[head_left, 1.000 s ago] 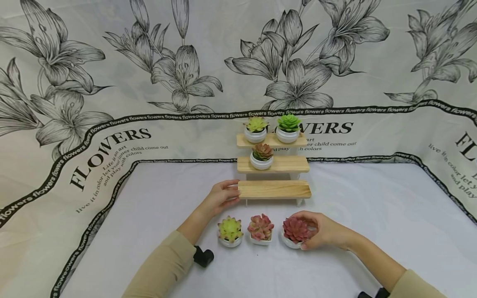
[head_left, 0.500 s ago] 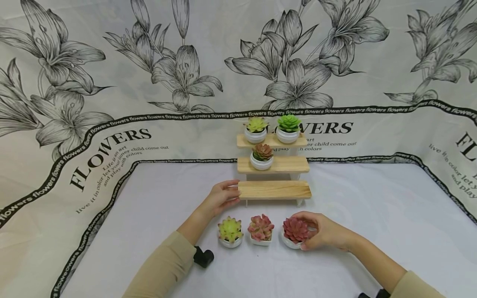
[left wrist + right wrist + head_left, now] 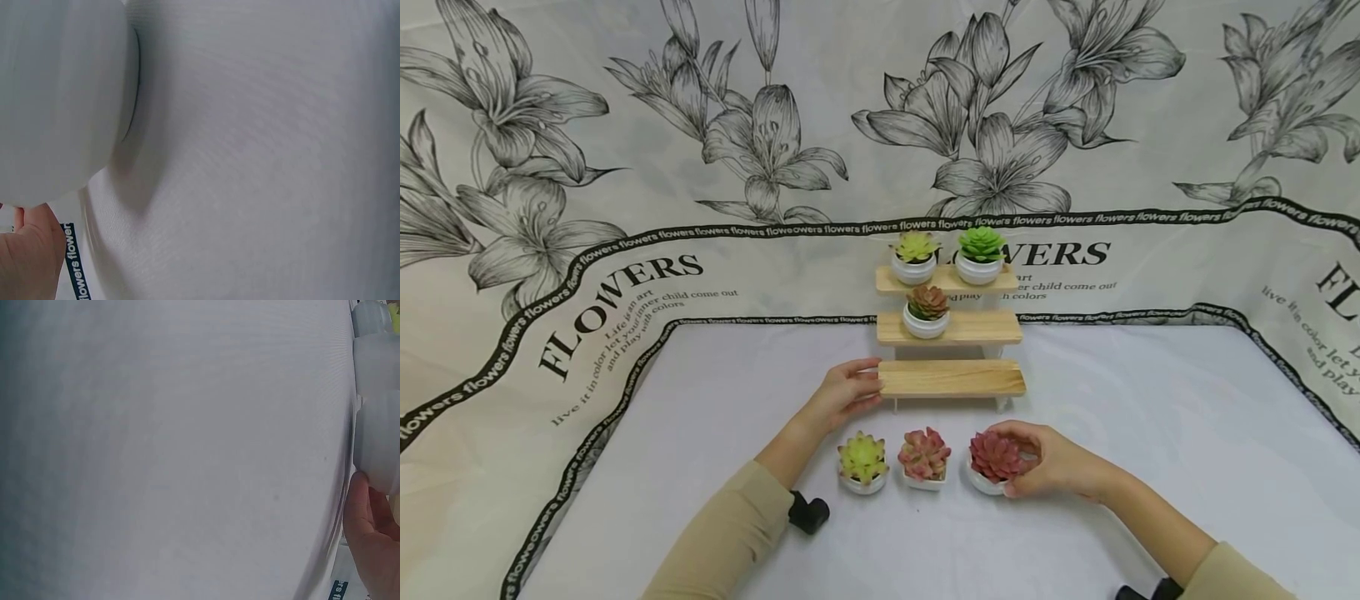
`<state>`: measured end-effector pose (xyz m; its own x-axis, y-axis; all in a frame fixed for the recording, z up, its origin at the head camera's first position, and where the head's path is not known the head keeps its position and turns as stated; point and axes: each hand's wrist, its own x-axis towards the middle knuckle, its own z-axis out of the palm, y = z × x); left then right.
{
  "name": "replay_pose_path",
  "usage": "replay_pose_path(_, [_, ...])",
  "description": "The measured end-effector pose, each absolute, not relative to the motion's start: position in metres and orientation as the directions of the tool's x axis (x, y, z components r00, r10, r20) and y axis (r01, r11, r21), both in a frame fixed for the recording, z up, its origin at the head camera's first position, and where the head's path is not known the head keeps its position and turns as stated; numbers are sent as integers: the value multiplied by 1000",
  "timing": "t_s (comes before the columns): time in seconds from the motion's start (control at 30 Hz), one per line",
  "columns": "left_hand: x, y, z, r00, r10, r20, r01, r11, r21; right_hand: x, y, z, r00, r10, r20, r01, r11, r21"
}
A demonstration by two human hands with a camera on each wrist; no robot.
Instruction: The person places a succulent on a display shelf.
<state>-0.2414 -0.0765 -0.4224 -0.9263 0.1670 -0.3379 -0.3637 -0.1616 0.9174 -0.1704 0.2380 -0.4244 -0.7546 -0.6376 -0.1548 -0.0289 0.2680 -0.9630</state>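
Observation:
A three-step wooden display stand (image 3: 951, 379) is at the middle of the table in the head view. My left hand (image 3: 842, 396) holds the left end of its lowest step, with part of the fingers hidden by the board. In front of the stand, my right hand (image 3: 1052, 462) grips a dark red potted succulent (image 3: 995, 456) by its round white pot, which sits on the cloth. The right wrist view shows the thumb against that white pot (image 3: 378, 444). To its left are a pink succulent (image 3: 924, 457) in a square pot and a yellow-green succulent (image 3: 862, 461).
On the top step are a yellow-green succulent (image 3: 914, 257) and a bright green one (image 3: 980, 254). A brownish-red succulent (image 3: 927, 311) sits on the middle step's left half. A white cloth (image 3: 760, 358) covers the table; a flower-printed curtain (image 3: 820, 275) hangs behind.

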Motion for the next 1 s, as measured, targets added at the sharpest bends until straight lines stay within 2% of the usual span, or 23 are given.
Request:
replay_pose_path(0.6, [-241,-76,-422,-929,171,-328,-355,-163,921,-173,240,-401,-812,-565,-146,-8,261,-965])
replay_pose_path(1.0, [-239,-76,-421,-935,173,-310,-338,-166,926,-184,246,-376,-882,-449,-143,-25,348,-937])
